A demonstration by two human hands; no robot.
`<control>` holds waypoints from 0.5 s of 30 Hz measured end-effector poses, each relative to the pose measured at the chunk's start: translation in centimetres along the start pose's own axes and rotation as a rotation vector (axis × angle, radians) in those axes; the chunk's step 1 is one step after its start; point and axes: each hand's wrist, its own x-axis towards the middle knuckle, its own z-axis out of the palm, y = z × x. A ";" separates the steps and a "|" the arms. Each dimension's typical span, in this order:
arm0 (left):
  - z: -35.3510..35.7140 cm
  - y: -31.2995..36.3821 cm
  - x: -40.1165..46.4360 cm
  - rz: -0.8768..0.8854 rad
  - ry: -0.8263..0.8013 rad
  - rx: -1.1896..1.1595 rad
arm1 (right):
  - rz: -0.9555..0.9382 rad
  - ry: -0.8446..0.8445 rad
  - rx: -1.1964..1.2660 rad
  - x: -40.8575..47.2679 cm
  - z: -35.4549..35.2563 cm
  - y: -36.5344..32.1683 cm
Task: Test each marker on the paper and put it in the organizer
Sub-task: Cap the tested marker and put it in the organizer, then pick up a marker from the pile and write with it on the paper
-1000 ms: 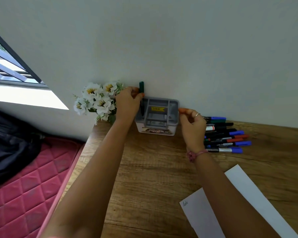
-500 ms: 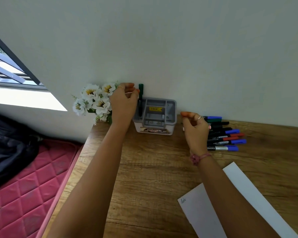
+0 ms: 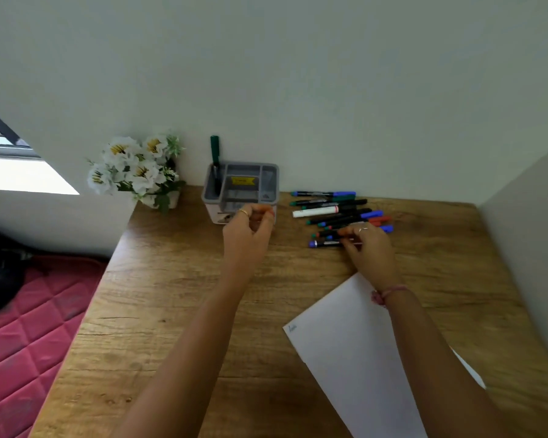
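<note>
You are between markers: one green marker (image 3: pixel 215 159) stands upright in the left back compartment of the organizer (image 3: pixel 268 184), its cap poking above the rim, and that one looks done. Your right hand (image 3: pixel 369 248) is down on the near edge of the marker pile (image 3: pixel 339 213), fingers curled over the nearest marker (image 3: pixel 321 244), a dark barrel with a silver band and a blue cap at its left end; whether you have pinched it or only touched it cannot be told, because the hand covers the barrel's right half. Your left hand (image 3: pixel 249 235) hovers loosely curled and empty just in front of the organizer, hiding part of its front face. The step in hand, then, is picking the next marker. The next move calls for lifting that one clear without dragging its neighbours, which lie side by side and touching, then bringing it back to the paper (image 3: pixel 361 352), pulling the cap with your left hand and making a short stroke. The paper lies at an angle on the desk (image 3: pixel 178 311) under your right forearm, with one small scribble near its left corner, so there is plenty of blank room. The pile holds blue, green, red, black and one white-barrelled marker, all capped as far as can be seen, so most of the task is ahead.
</note>
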 end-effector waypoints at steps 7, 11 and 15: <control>2.7 -1.2 -2.0 -0.015 -0.139 0.088 | -0.171 -0.140 -0.405 -0.1 -0.7 -0.8; 3.2 -1.4 -2.6 -0.016 -0.188 0.107 | -0.220 -0.184 -0.533 0.1 -0.7 -1.0; 3.3 -1.3 -3.2 -0.018 -0.216 0.140 | -0.271 -0.242 -0.610 0.3 -0.8 -0.8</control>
